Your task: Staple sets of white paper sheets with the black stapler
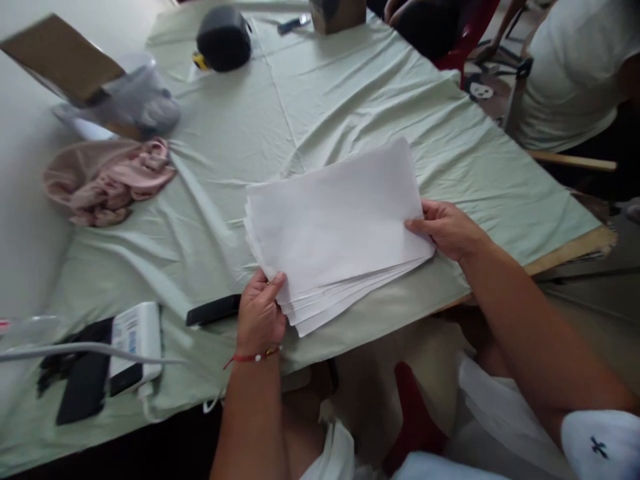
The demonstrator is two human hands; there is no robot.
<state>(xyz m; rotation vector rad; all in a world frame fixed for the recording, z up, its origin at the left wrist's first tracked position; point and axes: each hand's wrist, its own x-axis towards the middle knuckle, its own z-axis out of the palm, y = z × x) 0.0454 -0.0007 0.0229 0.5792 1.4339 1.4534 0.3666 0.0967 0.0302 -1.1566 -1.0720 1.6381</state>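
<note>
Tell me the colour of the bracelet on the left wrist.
Red, with a pale bead; the bracelet shows best in the head view.

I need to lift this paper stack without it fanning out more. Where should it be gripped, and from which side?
Grip the stack of paper at its two short ends, as the left hand and right hand do now, coming in from the sides. The sheets splay along the near long edge, so pinching both ends probably keeps them together.
</note>
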